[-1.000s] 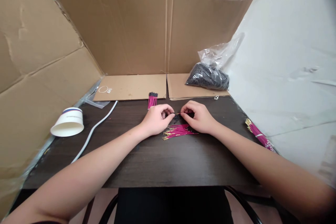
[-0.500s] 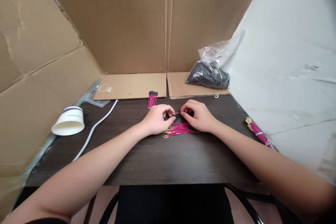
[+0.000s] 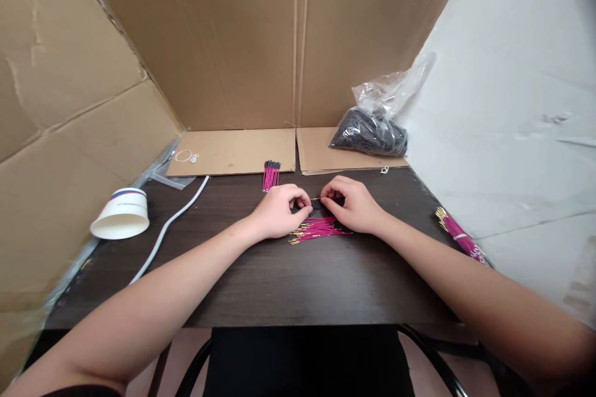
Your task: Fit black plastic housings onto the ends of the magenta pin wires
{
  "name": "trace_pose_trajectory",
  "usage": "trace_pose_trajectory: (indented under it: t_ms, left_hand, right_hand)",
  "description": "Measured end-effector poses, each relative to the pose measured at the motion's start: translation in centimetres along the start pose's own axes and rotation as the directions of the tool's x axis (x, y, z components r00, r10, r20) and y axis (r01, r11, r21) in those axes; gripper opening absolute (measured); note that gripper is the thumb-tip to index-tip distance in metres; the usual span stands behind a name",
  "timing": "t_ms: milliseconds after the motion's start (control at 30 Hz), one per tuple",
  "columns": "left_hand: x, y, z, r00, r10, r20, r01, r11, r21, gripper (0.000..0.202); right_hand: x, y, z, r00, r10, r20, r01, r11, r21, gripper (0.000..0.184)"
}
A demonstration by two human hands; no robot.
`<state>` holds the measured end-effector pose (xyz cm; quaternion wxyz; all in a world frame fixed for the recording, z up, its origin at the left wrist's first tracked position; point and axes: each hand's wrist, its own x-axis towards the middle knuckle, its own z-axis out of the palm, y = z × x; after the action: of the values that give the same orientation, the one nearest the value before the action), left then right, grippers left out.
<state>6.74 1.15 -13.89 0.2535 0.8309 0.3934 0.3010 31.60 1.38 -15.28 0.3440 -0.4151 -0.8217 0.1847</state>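
Since one second ago: almost no motion. Both hands are on the same spot and the gap between the fingertips is a shade narrower. The view has tipped slightly.

Left hand: curled, heel on the table, thumb and forefinger pinched together on the left end of a wire.
Right hand: curled likewise, fingertips pinched on the wire's right end.
The hands are close but not touching; only the short bridged span parts them. A dark bit sits on that span, too small to tell what it is.

Wire position: just behind the pile of pink wires, clear of the table as far as I can tell. Its long axis runs left to right, from one pinch to the other. It lies at the fingertips of both hands, and neither hand is nearer.

Pile: loose, fanned, gold tips toward the left, partly under the right hand's fingers.

Other items, relative to the pile:
- bundle with black ends, behind and left
- bag of black parts, behind and right, on cardboard
- second bundle, well to the right at the table edge
- cup on its side, far left
- white cable, between the cup and the pile
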Motion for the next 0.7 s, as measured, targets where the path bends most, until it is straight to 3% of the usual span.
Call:
trace_pose_trajectory:
  t_ms: [700]
  left_hand:
    - [0.12,-0.19,-0.08,1.0,-0.013,-0.003,0.013,1.0,0.0,0.004]
  right_hand:
    - [0.0,-0.04,-0.09,1.0,-0.011,0.02,0.011,1.0,-0.007,0.009]
